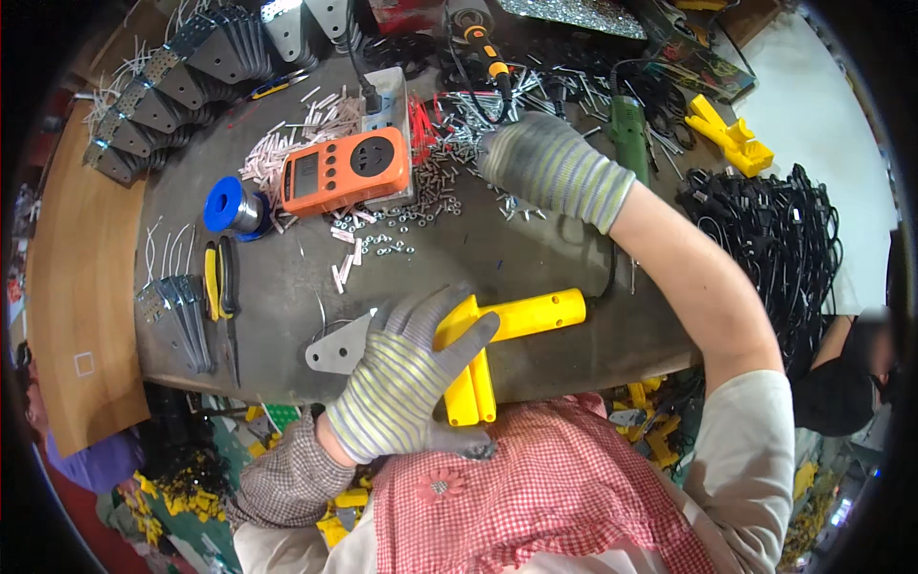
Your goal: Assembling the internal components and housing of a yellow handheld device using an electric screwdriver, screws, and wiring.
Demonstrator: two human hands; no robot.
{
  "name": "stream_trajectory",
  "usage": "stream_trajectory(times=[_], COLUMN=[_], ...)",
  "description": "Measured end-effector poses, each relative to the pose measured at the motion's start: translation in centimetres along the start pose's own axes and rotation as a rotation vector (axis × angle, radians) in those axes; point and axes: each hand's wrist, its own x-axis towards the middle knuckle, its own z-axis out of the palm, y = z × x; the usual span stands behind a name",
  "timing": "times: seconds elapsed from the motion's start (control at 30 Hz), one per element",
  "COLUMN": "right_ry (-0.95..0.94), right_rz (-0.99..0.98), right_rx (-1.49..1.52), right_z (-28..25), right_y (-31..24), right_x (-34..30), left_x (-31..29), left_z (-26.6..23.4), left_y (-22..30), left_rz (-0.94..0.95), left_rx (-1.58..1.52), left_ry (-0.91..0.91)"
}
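Observation:
My left hand (397, 383), in a striped grey glove, grips a yellow plastic housing (535, 316) near the table's front edge. The housing has a long handle-like arm pointing right and a shorter part pointing toward me. A grey metal plate (335, 350) with holes and a thin wire shows just left of that hand; whether it is joined to the housing is hidden. Farther off, my gloved right hand (550, 167) reaches down to the pile of metal screws (469, 134). Its fingertips are hidden, and I see nothing held there.
An orange meter (346, 170) stands by pale tubes (273, 158). Left are a blue solder spool (229, 209), yellow-black pliers (219, 277) and metal plates (182, 316). A green screwdriver (629, 139), another yellow housing (730, 136) and black cords (765, 239) lie right.

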Motion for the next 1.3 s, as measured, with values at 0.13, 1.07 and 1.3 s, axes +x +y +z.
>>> stream_trajectory(times=[0.13,1.07,1.3], right_ry=[0.084,0.563,0.562], right_rz=[-0.205,0.36,0.427], right_rx=[-0.082,1.087,1.18], right_z=[-0.4,-2.5,-1.8], right_y=[1.0,-15.8,-16.4], right_x=[0.1,-16.4,-15.1], left_x=[0.9,6.5,8.1], left_z=[-1.7,-2.1,-0.9], left_y=[-1.6,-4.7,-6.0], left_rz=[0.054,-0.04,0.044], left_rx=[-0.084,-0.587,-0.457], left_ry=[0.049,-0.015,-0.045])
